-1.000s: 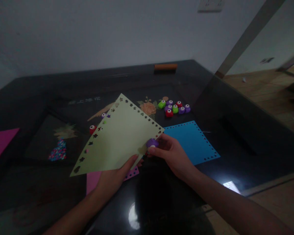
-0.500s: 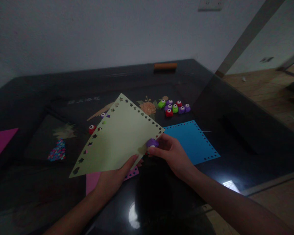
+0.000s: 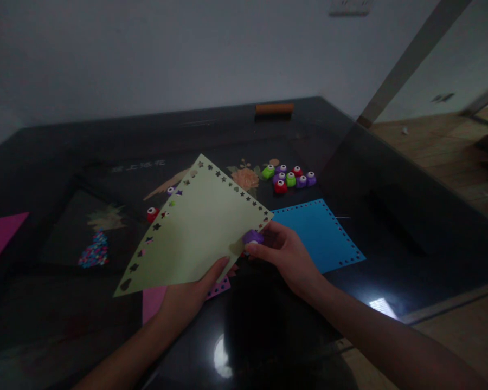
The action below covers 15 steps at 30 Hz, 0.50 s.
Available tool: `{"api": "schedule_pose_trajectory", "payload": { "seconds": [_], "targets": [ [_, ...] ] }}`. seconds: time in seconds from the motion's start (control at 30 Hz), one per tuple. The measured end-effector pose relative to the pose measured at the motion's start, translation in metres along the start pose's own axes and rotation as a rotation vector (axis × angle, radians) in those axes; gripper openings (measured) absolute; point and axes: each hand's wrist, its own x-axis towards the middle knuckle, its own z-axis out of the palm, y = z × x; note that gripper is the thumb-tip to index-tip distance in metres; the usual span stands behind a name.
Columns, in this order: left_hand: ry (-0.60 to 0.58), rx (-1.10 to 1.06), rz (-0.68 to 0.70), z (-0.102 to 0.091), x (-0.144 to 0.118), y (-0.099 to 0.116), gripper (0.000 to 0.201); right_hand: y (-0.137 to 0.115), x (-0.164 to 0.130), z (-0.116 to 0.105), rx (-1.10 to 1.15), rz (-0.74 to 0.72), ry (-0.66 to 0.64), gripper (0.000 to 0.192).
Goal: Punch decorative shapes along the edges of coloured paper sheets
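**Two bare hands hold a pale green sheet and a purple craft punch above a dark, glossy table.**

The left hand (image 3: 189, 292) grips the pale green sheet (image 3: 199, 227) by its near side, thumb on top, fingers hidden underneath. The sheet is raised and tilted over the middle of the table (image 3: 394, 216), one corner pointing toward the far edge. Stars, hearts and other small cut-outs line two of its sides. The right hand (image 3: 290, 257) grasps the purple punch (image 3: 252, 236) between thumb and fingers, at the sheet's right-hand corner.

A pink sheet (image 3: 152, 300) with a row of holes lies partly hidden below the left hand, toward the near edge. Beyond the right hand, toward the right edge, is a blue sheet (image 3: 309, 233) with punched borders. Farther back sits a group of red, green and purple punches (image 3: 290, 180). A brown cylinder (image 3: 274, 109) lies by the far edge, near the far right corner. Toward the left edge are a heap of colourful bits (image 3: 94, 252) and a partly visible magenta sheet (image 3: 2, 235).
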Motion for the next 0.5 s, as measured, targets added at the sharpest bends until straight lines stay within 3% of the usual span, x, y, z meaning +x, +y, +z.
{"api": "schedule_pose_trajectory", "payload": {
  "seconds": [0.13,0.5],
  "targets": [
    [-0.005,0.016,-0.068,-0.0004,-0.0002,-0.0041,0.035,0.0008,0.0004,0.0000,0.000,0.005,0.005,0.032],
    [0.005,-0.038,-0.003,-0.0014,-0.0001,0.0023,0.028,-0.0010,0.0009,0.0007,-0.015,-0.014,-0.003,0.028]
  ]
}}
